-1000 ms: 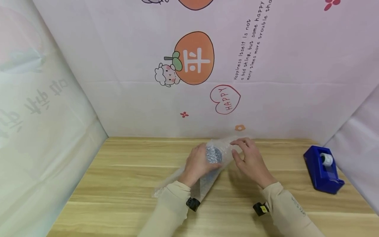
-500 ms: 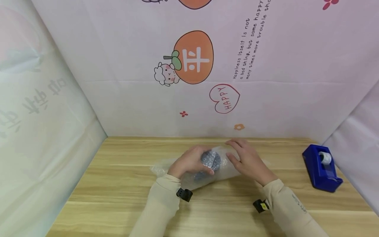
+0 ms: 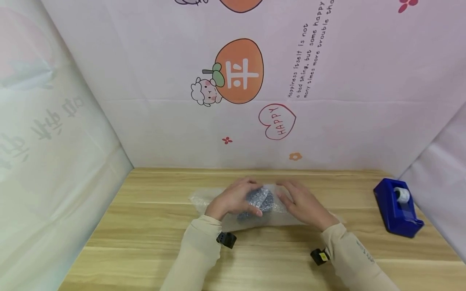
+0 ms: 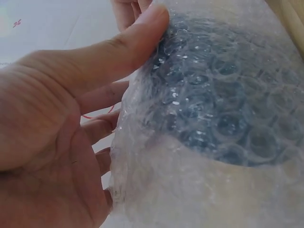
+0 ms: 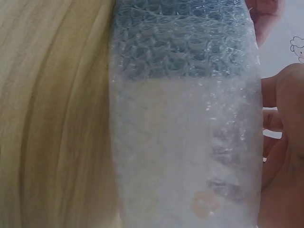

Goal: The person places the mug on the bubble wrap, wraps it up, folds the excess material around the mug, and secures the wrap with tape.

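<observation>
A dark blue-grey object [image 3: 263, 199] with a rounded edge shows through a clear bubble wrap [image 3: 233, 222] around it; the wrap hides its kind. My left hand [image 3: 234, 198] holds this bundle at the left, its thumb [image 4: 142, 42] on the near face and the other fingers behind. On the other side my right hand [image 3: 303, 202] is at the wrap's right part, thumb and forefinger apart. In the right wrist view the fingers of that hand [image 5: 289, 142] lie along the edge of the bubble wrap [image 5: 166, 152], partly behind it.
A blue tape dispenser [image 3: 397, 210] with a roll of clear tape [image 3: 402, 195] stands at the right of the wooden table [image 3: 145, 226]. Behind the table hangs a printed white cloth [image 3: 174, 133], with more cloth [image 3: 54, 161] at the left side.
The wrapped bundle has turned from a slant to lie almost straight across, its right end lower in the head view. My left hand has turned with it; the right hand has lowered slightly.
</observation>
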A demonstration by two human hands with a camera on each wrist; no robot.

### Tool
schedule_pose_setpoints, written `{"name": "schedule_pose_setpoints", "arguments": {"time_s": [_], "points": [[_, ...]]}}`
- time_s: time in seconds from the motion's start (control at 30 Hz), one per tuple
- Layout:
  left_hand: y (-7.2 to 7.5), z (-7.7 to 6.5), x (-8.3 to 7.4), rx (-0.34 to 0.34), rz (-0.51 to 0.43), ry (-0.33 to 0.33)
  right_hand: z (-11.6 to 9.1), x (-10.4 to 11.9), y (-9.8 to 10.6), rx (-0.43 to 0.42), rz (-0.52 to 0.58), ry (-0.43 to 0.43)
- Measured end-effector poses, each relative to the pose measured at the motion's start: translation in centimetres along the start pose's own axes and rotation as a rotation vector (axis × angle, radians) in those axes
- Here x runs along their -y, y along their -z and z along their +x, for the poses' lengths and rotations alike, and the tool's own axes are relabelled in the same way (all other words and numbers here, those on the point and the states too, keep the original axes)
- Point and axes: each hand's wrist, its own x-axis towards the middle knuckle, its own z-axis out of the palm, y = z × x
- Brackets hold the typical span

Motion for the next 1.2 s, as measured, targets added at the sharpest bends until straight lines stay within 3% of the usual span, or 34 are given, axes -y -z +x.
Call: {"name": "schedule_pose_setpoints", "arguments": {"time_s": [0.37,0.7,1.2], "points": [[-0.4,-0.4,-0.1,-0.045,-0.039,0.026,0.0,-0.5,-0.7,0.0,0.138,-0.06],[-0.7,-0.5,0.1,-0.038,-0.07,0.041,0.1,-1.4,-1.6,0.027,0.253,-0.065],[-0.7,-0.5,0.1,-0.034,-0.063,0.038,0.6,-2.3,-2.5,0.018,0.127,-0.08]]}}
